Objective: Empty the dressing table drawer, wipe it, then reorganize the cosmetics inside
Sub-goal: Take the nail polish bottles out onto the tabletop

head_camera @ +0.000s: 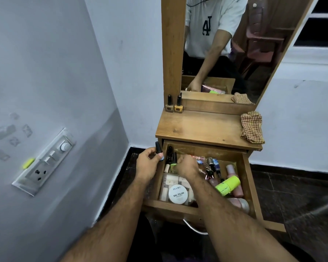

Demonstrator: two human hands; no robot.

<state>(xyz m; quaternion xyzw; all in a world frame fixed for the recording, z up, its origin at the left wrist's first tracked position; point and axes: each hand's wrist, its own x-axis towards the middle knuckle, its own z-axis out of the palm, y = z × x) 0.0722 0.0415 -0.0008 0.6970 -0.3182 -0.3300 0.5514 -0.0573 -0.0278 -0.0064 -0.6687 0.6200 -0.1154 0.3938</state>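
Note:
The wooden drawer [251,188] of the dressing table is pulled open and crowded with cosmetics: a white nail polish remover tub [178,193], a lime green bottle [228,185], pink bottles [233,173] and several small nail polishes. My left hand [147,165] is just outside the drawer's left edge, holding a black-capped nail polish bottle [158,148] upright. My right hand [187,165] reaches down into the drawer's back left part, fingers curled around a green nail polish bottle [173,163]; the grip itself is partly hidden.
Two nail polish bottles [173,105] stand at the tabletop's back left. A checked cloth [252,127] lies at its right edge. The mirror [225,44] rises behind. A switchboard [45,161] is on the left wall, close to the table.

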